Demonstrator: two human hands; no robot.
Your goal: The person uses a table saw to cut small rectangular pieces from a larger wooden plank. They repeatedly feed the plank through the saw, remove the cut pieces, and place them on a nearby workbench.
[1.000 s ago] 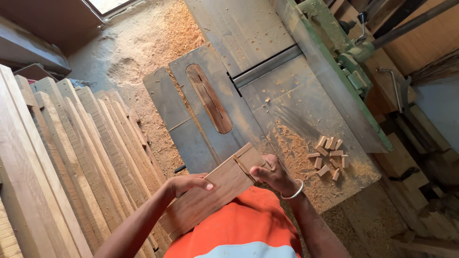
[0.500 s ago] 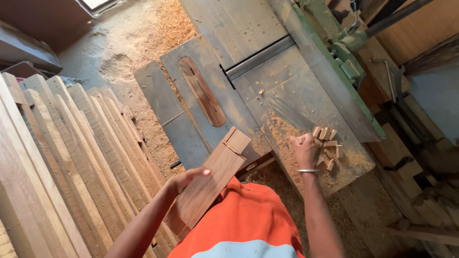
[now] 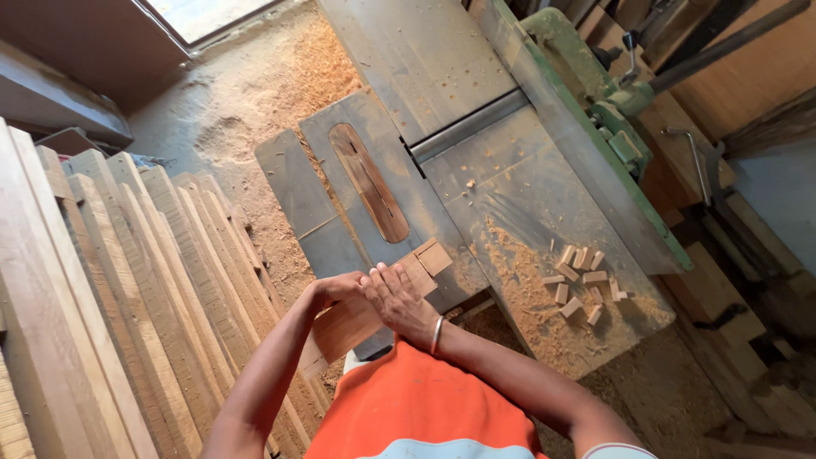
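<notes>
the board (image 3: 408,285) lies flat across the near edge of the saw table (image 3: 527,195), its notched far end pointing toward the blade slot (image 3: 370,183). the right hand (image 3: 399,302) rests palm down on top of it, fingers spread and flat, pressing rather than gripping. the left hand (image 3: 336,289) curls over the board's left edge, fingers closed around it. the table is grey metal, scratched, with sawdust drifted along its near right part, where a cluster of small offcuts (image 3: 582,280) sits well apart from the board. a green fence (image 3: 595,127) runs along the far right side. to the left, tall planks (image 3: 119,289) stand on edge in a close row. the floor (image 3: 255,85) beyond the table is thick with sawdust, heaped near a bright opening at the top.
</notes>
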